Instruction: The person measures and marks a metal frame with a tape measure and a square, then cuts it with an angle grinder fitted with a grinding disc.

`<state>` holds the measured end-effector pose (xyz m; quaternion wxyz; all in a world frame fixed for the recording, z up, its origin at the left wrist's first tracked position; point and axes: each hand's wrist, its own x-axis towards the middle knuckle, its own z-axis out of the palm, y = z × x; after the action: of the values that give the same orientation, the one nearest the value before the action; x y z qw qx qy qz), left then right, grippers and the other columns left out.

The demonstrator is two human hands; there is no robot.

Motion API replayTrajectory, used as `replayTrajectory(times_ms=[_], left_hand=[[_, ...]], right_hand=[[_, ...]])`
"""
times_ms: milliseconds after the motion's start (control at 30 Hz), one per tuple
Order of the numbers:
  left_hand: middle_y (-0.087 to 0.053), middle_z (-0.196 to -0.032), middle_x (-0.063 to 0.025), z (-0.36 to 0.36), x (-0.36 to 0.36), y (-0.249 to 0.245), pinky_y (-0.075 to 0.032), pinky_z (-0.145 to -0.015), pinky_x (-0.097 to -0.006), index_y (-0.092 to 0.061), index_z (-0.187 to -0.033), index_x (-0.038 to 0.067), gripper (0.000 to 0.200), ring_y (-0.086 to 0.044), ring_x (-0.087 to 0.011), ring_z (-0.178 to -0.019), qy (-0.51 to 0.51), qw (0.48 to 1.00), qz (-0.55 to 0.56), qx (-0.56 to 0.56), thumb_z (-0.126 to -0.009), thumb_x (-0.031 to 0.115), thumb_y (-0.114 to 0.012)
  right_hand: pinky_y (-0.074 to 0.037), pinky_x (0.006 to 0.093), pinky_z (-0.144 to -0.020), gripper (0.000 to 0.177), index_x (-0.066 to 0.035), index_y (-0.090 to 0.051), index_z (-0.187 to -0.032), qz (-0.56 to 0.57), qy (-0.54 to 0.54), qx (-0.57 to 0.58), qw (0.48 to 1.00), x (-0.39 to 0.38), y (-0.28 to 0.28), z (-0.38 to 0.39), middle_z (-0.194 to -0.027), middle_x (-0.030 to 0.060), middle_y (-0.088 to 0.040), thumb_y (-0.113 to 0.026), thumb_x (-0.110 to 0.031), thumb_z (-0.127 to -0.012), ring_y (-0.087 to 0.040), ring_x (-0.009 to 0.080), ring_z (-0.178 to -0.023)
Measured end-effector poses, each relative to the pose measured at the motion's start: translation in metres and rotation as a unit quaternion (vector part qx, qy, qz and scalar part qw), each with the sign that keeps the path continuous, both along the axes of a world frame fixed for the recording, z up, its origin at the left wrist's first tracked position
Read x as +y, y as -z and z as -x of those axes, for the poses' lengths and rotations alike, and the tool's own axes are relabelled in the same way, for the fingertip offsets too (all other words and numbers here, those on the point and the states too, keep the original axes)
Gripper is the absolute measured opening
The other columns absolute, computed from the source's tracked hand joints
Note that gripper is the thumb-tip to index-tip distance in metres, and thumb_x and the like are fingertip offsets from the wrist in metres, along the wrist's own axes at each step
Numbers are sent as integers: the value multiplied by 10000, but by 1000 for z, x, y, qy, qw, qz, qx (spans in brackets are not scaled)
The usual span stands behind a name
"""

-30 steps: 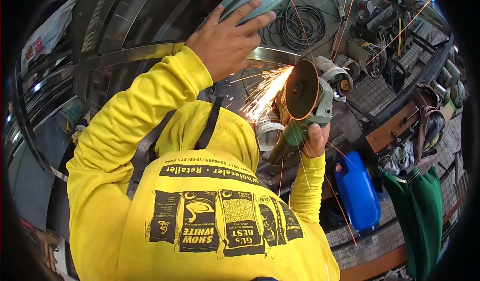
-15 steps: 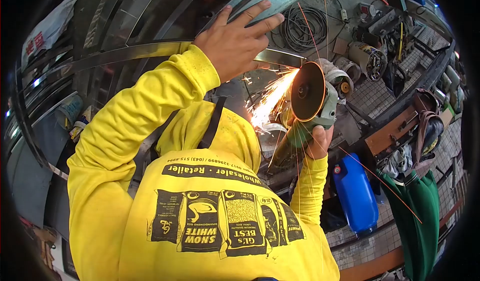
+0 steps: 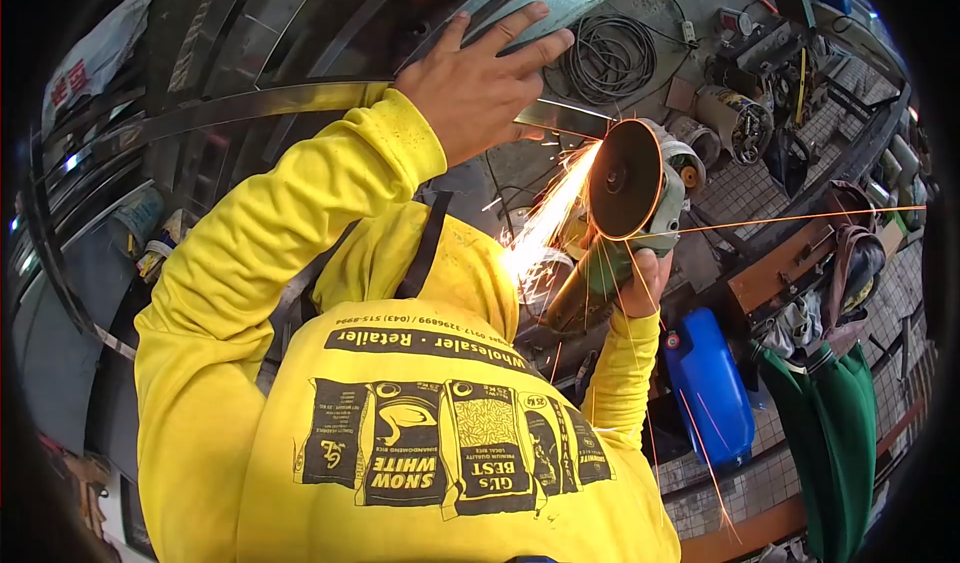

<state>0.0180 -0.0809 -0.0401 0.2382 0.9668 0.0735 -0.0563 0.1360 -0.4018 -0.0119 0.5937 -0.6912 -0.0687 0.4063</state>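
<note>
My right hand (image 3: 645, 281) is wrapped round the green body of an angle grinder (image 3: 603, 281). Its cutting disc (image 3: 625, 178) meets the end of a long, shiny metal bar (image 3: 565, 117), and bright sparks (image 3: 560, 213) stream down and left from it. Across the bar lies my left hand (image 3: 480, 83), thumb below and fingers spread over the edge of a bluish metal beam (image 3: 520, 8). The palm hides part of the bar. Both sleeves are yellow, and a yellow printed shirt (image 3: 450, 363) fills the lower middle.
Coiled black cable (image 3: 610, 60) lies on the floor beyond the bar. At right are a tub of small parts (image 3: 735, 123), a blue plastic jug (image 3: 712, 388) and green cloth (image 3: 825, 443). Dark metal frames (image 3: 230, 43) stand at left.
The grinder and my right hand have shifted slightly right, and the disc is turned a little. My left hand has moved slightly right. The spark stream is longer and narrower.
</note>
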Motion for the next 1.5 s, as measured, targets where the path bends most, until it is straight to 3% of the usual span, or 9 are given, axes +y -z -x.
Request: replayTrajectory(times_ms=[133, 333, 567, 900, 1067, 1200, 1300, 1400, 1500], left_hand=[[-329, -1669, 20, 0, 0, 1, -390, -1165, -614, -656, -941, 82, 444, -161, -245, -1602, -1, 1000, -1, 0, -889, 519, -721], [-316, -1675, 19, 0, 0, 0, -387, -1169, -613, -645, -937, 83, 441, -146, -246, -1604, 3, 1000, 2, 13, -901, 518, -709], [-322, -1673, 17, 0, 0, 1, -383, -1171, -614, -644, -939, 84, 440, -144, -247, -1605, 3, 1000, -2, 8, -899, 517, -712], [-327, -1672, 17, 0, 0, 1, -389, -1158, -627, -656, -933, 87, 439, -160, -251, -1603, 6, 1000, -9, 1, -896, 521, -712], [-339, -1668, 13, 0, -1, 3, -402, -1148, -627, -659, -889, 88, 441, -174, -255, -1600, 1, 1000, -10, -12, -882, 525, -718], [-345, -1663, 11, 0, -1, 2, -405, -1145, -630, -663, -883, 87, 441, -185, -255, -1597, -2, 1000, -3, -14, -874, 524, -722], [-352, -1658, 9, -1, -1, 3, -402, -1146, -633, -663, -886, 83, 441, -186, -254, -1595, -4, 1000, 3, -12, -872, 520, -724], [-357, -1655, 8, -1, -1, 1, -402, -1145, -633, -664, -891, 80, 444, -183, -253, -1596, -4, 1000, 1, -10, -871, 520, -724], [-355, -1655, 9, 0, -1, 3, -401, -1146, -634, -664, -896, 79, 444, -182, -253, -1596, -4, 1000, 6, -20, -873, 519, -723]], right_hand=[[-561, 391, -953, 820, 12, -419, -1498, -45, -31, 38, 998, 29, -22, 0, -1353, 149, -617, -743, -476, -924, -678, 257, -1114], [-610, 419, -804, 841, 55, -468, -1400, -24, -29, 61, 997, 32, -22, 0, -1167, 226, -678, -780, -527, -878, -724, 313, -945], [-614, 388, -704, 844, 70, -520, -1319, 5, -36, 40, 999, 40, -26, 1, -1067, 219, -688, -744, -606, -867, -722, 302, -825], [-601, 394, -747, 819, 60, -517, -1328, -6, -53, 38, 998, 33, -19, -2, -1097, 209, -680, -711, -609, -898, -711, 287, -867], [-593, 398, -798, 812, 52, -466, -1412, 19, -46, -71, 996, 34, -19, -3, -1236, 182, -647, -685, -572, -941, -700, 276, -947], [-585, 400, -845, 820, 38, -433, -1461, -1, -52, -39, 998, 6, -1, -8, -1296, 170, -627, -688, -548, -948, -690, 272, -1010], [-589, 402, -841, 816, 37, -435, -1452, -12, -71, 30, 997, 23, -16, -8, -1262, 184, -638, -695, -544, -941, -696, 276, -994], [-598, 402, -796, 816, 49, -458, -1404, 10, -33, 7, 999, 45, -28, 0, -1168, 205, -661, -704, -562, -923, -708, 280, -920], [-598, 407, -776, 929, 2, -357, -1484, 17, -27, 50, 998, 33, -22, -3, -1210, 178, -635, -764, -562, -868, -711, 276, -893]])
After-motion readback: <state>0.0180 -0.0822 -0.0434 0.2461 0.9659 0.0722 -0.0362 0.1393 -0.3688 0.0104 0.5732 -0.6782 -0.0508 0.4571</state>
